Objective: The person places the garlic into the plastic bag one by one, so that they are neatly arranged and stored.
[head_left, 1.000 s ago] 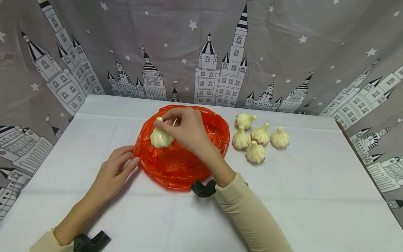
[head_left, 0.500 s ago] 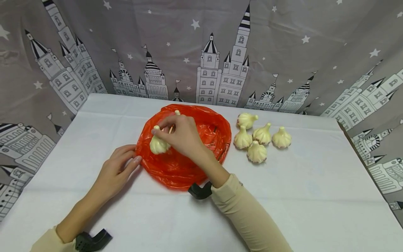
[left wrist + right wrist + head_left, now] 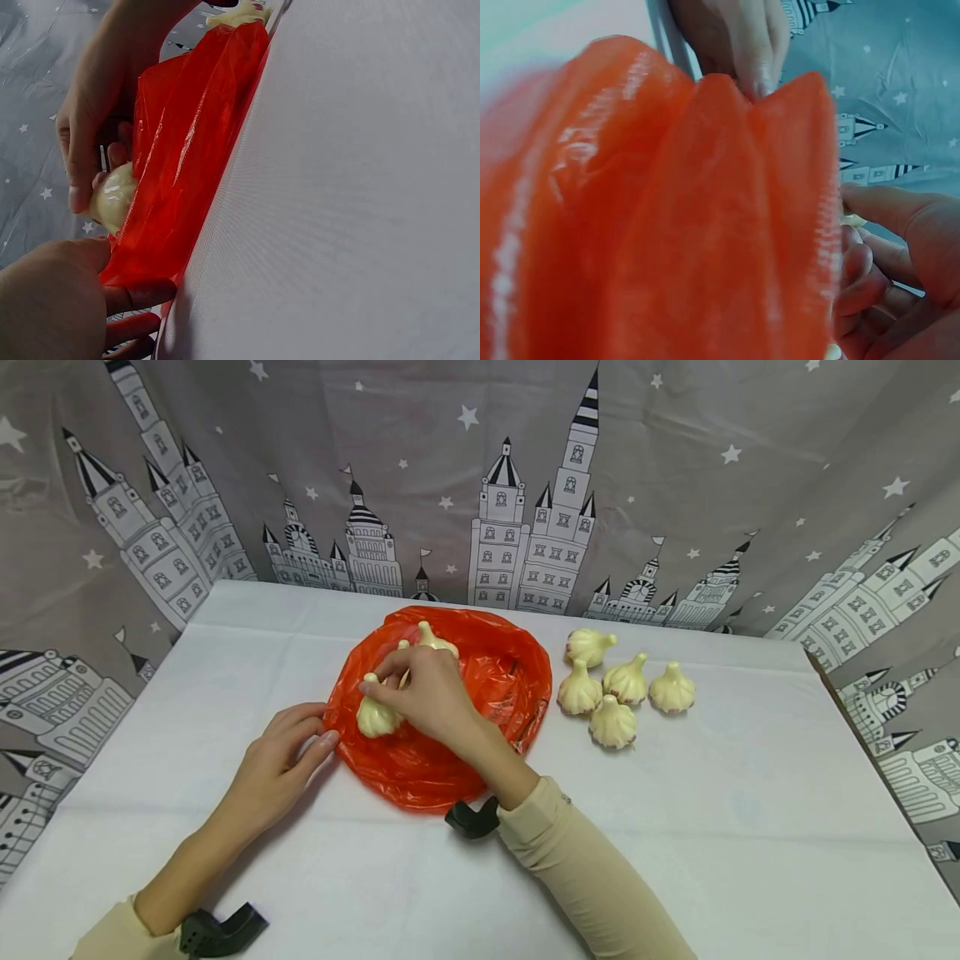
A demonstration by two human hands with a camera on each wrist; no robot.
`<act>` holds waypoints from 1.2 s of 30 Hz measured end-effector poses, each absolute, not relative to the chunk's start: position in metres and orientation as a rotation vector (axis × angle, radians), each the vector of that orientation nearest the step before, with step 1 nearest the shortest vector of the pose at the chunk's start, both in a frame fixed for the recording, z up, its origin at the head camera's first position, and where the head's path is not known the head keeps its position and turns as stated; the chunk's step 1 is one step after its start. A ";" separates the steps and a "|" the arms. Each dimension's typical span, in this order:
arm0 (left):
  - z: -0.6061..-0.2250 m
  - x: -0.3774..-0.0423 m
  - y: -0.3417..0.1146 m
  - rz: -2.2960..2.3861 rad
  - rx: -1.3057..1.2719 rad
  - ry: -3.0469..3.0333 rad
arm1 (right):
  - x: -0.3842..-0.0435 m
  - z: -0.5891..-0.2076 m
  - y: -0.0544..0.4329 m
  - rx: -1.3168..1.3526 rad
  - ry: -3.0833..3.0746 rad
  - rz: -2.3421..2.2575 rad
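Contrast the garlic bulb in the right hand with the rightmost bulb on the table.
The held bulb is gripped near its stem by the right hand; the rightmost bulb is untouched. The held bulb is at the mouth of the red bag, while the rightmost bulb rests on the white table. Both are pale and ribbed, with a narrow stem.

From where I stand, the left hand point(image 3: 67, 300) pinches a glossy, translucent red plastic bag point(image 3: 184, 142) by its edge — and close by, the right hand point(image 3: 94, 109) holds a round, shiny cream garlic bulb point(image 3: 115, 196), partly hidden behind the red film.
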State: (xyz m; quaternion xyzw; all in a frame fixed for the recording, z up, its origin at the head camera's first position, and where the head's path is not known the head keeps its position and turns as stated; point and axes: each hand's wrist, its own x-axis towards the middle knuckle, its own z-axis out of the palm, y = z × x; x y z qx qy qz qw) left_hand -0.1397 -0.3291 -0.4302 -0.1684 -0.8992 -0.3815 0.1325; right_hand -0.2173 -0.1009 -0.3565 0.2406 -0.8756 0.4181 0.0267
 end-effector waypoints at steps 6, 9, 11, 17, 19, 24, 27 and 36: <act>-0.427 -0.139 -0.328 -1.115 -0.484 -2.638 | -0.216 -0.362 -0.104 0.755 -2.768 1.228; -0.426 -0.139 -0.327 -1.121 -0.485 -2.643 | -0.216 -0.365 -0.105 0.752 -2.760 1.224; -0.426 -0.140 -0.327 -1.119 -0.484 -2.645 | -0.216 -0.366 -0.105 0.753 -2.746 1.226; -0.428 -0.140 -0.327 -1.115 -0.480 -2.648 | -0.216 -0.368 -0.106 0.746 -2.737 1.243; -0.428 -0.140 -0.328 -1.118 -0.478 -2.650 | -0.216 -0.368 -0.105 0.754 -2.737 1.243; -0.428 -0.140 -0.328 -1.128 -0.478 -2.652 | -0.216 -0.362 -0.099 0.771 -2.700 1.263; -0.428 -0.140 -0.328 -1.131 -0.477 -2.652 | -0.216 -0.358 -0.094 0.742 -2.677 1.283; -0.427 -0.140 -0.327 -1.126 -0.460 -2.670 | -0.219 -0.355 -0.084 0.698 -2.621 1.342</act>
